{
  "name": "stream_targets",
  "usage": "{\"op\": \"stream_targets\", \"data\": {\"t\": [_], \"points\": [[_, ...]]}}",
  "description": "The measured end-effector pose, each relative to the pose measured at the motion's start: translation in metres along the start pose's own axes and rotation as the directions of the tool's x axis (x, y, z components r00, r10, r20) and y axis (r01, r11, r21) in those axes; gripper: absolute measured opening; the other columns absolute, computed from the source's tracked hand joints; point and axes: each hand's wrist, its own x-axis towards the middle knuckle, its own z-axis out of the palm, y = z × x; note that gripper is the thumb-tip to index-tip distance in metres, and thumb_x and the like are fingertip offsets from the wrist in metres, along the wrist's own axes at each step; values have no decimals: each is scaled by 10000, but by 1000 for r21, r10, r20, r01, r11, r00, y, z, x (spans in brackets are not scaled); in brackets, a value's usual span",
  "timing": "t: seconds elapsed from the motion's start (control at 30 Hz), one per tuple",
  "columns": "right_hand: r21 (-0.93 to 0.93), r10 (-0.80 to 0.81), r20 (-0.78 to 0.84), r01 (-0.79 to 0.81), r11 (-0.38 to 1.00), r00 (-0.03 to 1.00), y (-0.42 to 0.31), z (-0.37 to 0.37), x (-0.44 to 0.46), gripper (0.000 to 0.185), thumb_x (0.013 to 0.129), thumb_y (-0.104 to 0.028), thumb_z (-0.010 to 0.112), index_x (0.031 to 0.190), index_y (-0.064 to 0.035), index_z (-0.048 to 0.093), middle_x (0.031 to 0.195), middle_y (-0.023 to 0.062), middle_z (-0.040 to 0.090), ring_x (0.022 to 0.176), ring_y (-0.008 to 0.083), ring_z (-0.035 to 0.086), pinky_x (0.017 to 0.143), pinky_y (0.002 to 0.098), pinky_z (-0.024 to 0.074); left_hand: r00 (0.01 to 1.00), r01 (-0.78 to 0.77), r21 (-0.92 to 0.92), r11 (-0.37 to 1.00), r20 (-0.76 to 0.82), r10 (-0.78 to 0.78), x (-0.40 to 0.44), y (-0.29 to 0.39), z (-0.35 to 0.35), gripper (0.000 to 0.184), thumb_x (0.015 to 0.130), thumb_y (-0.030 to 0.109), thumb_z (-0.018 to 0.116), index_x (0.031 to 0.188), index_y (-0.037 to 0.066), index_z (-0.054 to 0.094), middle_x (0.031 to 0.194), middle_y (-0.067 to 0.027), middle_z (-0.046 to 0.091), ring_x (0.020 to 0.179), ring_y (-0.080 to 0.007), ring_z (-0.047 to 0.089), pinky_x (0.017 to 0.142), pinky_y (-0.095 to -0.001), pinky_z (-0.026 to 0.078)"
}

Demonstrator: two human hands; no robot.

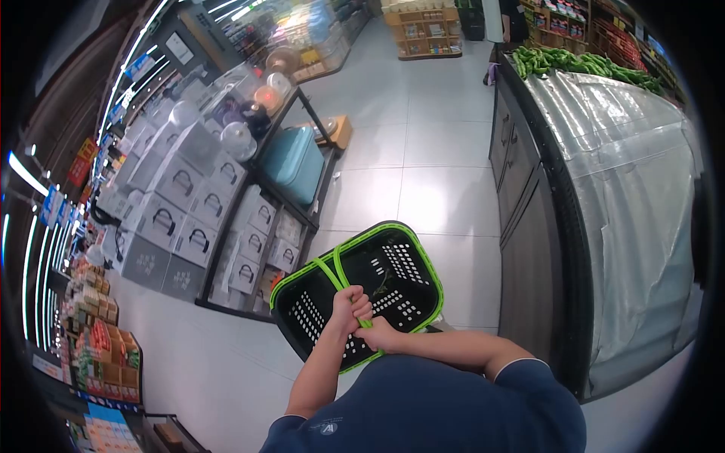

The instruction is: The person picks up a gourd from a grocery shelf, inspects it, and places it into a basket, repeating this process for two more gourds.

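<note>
A black shopping basket (366,248) with a bright green rim hangs in front of my body, its open top facing up and its floor pierced with white-looking holes. Its two green handles (341,270) are drawn together towards me. My left hand (352,308) is closed around them, fingers wrapped. Just below and to the right, my right hand (381,334) also grips the handles near their end, close against my left. A small dark greenish patch shows on the basket floor; I cannot make out what it is.
On the left stands a black-framed shelf with stacked white boxes (181,181) and a light-blue bin (293,162). At right is a dark counter (521,249) under a silvery cover (627,174), with green peppers (578,63) at its far end. Tiled floor (434,143) runs between them.
</note>
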Motion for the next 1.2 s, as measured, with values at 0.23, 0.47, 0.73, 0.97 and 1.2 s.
{"op": "stream_targets", "data": {"t": [0.23,0.47,0.73,0.97,1.2], "points": [[82,-36,-47,40,996,998,-81,-88,63,205,766,-135,643,624,-63,514,497,43,484,400,142,474,383,280,353,998,58,82,995,6,-58,114,64,73,332,839,160,434,540,155,289,429,29,226,356,-93,224,361,-253,216],[147,15,-171,10,989,985,-131,-149,143,189,767,-142,632,636,-53,530,508,53,503,407,150,484,385,282,369,988,151,103,983,3,-153,229,117,91,319,828,180,466,551,155,309,430,38,227,353,-87,218,354,-247,223],[172,8,-371,60,983,929,-228,-237,252,246,770,-186,690,618,-60,543,508,41,509,412,138,485,403,274,360,966,220,177,959,99,-240,386,206,130,311,827,180,473,560,150,317,437,34,238,361,-93,235,359,-253,225],[243,29,-527,118,963,849,-311,-273,335,235,773,-131,676,602,-56,534,503,38,506,402,133,470,387,272,341,904,333,263,905,184,-386,490,292,153,331,842,216,499,573,149,318,444,31,245,372,-97,244,370,-263,229],[208,32,-527,93,974,849,-364,-315,415,226,773,-145,646,605,-55,525,491,33,493,393,130,470,377,283,350,904,368,182,912,162,-397,577,356,156,309,842,213,475,576,153,331,439,43,224,357,-88,206,364,-256,218]]}}
